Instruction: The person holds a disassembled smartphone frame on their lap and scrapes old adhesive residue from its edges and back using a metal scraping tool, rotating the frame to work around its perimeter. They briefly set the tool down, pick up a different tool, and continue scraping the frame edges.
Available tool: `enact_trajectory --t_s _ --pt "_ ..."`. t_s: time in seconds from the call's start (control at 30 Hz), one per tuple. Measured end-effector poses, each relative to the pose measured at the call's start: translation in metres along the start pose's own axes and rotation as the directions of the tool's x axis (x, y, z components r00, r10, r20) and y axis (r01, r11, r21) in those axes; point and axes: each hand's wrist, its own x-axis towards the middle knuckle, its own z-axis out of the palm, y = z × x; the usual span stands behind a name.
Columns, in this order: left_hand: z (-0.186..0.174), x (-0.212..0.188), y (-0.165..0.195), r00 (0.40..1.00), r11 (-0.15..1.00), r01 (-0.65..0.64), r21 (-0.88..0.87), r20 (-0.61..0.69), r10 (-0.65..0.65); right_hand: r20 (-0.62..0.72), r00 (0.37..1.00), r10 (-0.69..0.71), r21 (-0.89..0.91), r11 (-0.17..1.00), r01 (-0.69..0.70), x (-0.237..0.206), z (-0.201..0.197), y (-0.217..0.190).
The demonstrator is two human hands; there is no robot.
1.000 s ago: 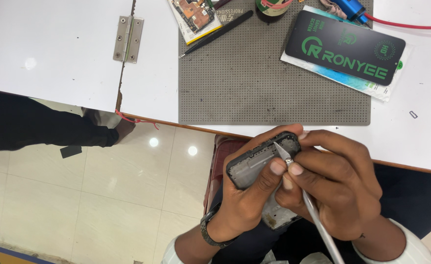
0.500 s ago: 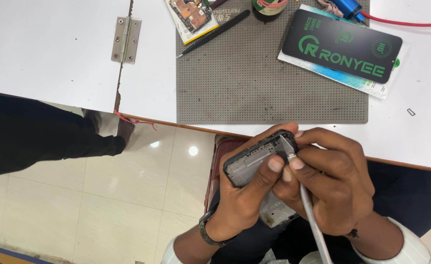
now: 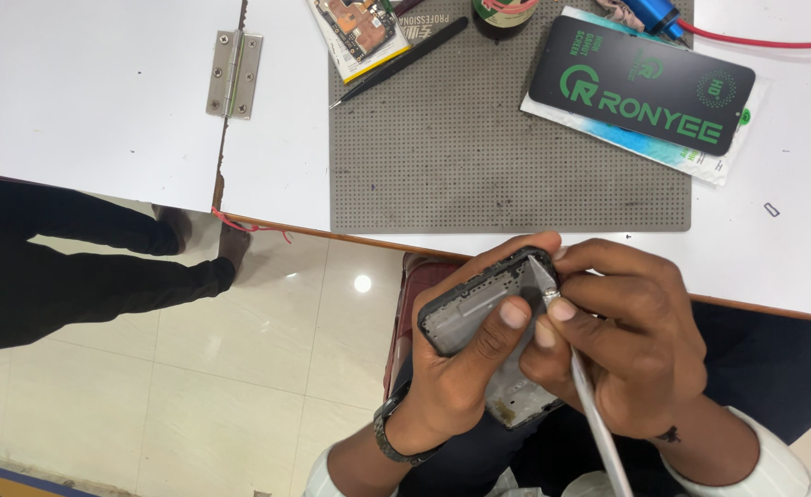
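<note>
My left hand (image 3: 465, 368) grips a dark phone frame (image 3: 475, 302) with a grey metal inside, held over my lap below the table edge. My thumb presses on its inner face. My right hand (image 3: 628, 350) holds a thin metal pry tool (image 3: 578, 377) like a pen. The tool's flat tip touches the frame's upper right corner. The frame's lower part is hidden behind my hands.
A grey perforated work mat (image 3: 506, 138) lies on the white table (image 3: 92, 92). On it rest black tweezers (image 3: 396, 63), a circuit board on a card (image 3: 357, 32) and a black packaged screen (image 3: 643, 99). A red cable (image 3: 764, 42) runs right. Another person's dark-clad legs (image 3: 65, 267) stand at left.
The view has shifted slightly. The phone frame and both hands have stayed together, with the tool tip moving closer into the frame's upper right corner.
</note>
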Motion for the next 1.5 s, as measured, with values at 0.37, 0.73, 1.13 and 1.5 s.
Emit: enact_trajectory --t_s 0.37,0.73,1.13,1.5 --pt "-0.001 0.002 -0.001 1.0 0.999 0.011 -0.036 0.028 -0.01 0.014 1.0 0.017 -0.028 0.999 -0.017 0.013 -0.002 -0.008" --pt "-0.001 0.001 -0.002 1.0 0.999 -0.003 -0.036 0.018 0.004 0.051 0.998 0.025 -0.006 1.0 -0.025 0.013 -0.003 -0.006" --pt "-0.001 0.001 -0.004 0.999 0.998 0.029 -0.048 -0.02 -0.03 0.038 0.999 0.003 -0.129 0.992 0.002 0.01 0.002 -0.008" --pt "-0.005 0.0 0.005 0.974 0.944 0.143 -0.297 0.21 -0.082 0.052 0.999 -0.013 0.038 0.999 0.011 -0.002 -0.031 -0.008"
